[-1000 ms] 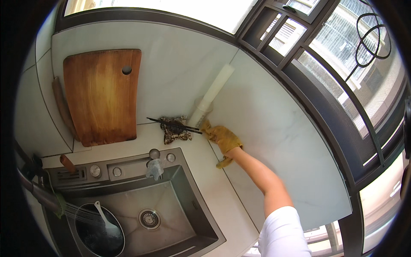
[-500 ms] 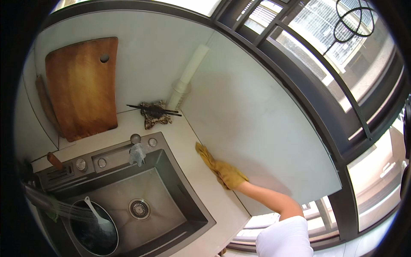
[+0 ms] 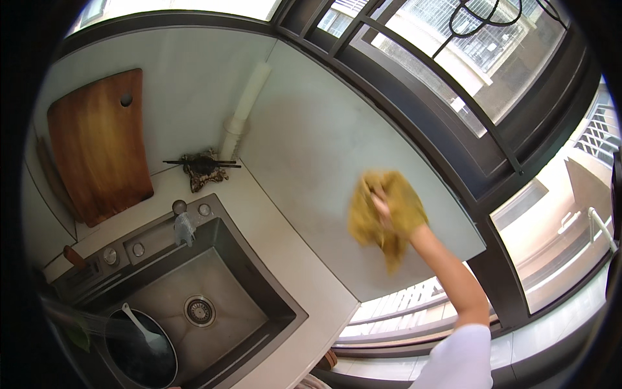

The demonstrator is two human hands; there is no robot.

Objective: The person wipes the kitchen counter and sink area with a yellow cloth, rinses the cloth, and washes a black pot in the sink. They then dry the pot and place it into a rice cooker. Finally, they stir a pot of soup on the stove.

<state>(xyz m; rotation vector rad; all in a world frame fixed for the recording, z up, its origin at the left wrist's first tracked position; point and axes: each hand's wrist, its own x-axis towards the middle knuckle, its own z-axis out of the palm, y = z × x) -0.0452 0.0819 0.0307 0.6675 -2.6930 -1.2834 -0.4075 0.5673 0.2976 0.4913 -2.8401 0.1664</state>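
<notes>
My right hand (image 3: 383, 209) grips a mustard-yellow cloth (image 3: 360, 217), which bunches around the fingers and hangs loose below. The hand and cloth are blurred by motion. They are in front of the pale wall panel (image 3: 304, 142) to the right of the sink; whether the cloth touches the panel I cannot tell. The bare forearm comes up from a white sleeve (image 3: 457, 360) at the lower right. My left hand is out of view.
A grey sink (image 3: 259, 311) holds a dark pan (image 3: 133, 363) with a white-handled utensil under running water. A wooden cutting board (image 3: 103, 149) leans on the back wall. A dark ornate rest with chopsticks (image 3: 204, 165) stands in the corner, beside a pale cylinder (image 3: 249, 97). Dark window frames (image 3: 440, 149) border the panel.
My right hand has lifted the cloth off the countertop edge by the wall, moving up and right across the panel. The cloth now hangs more spread out. The view has shifted slightly.
</notes>
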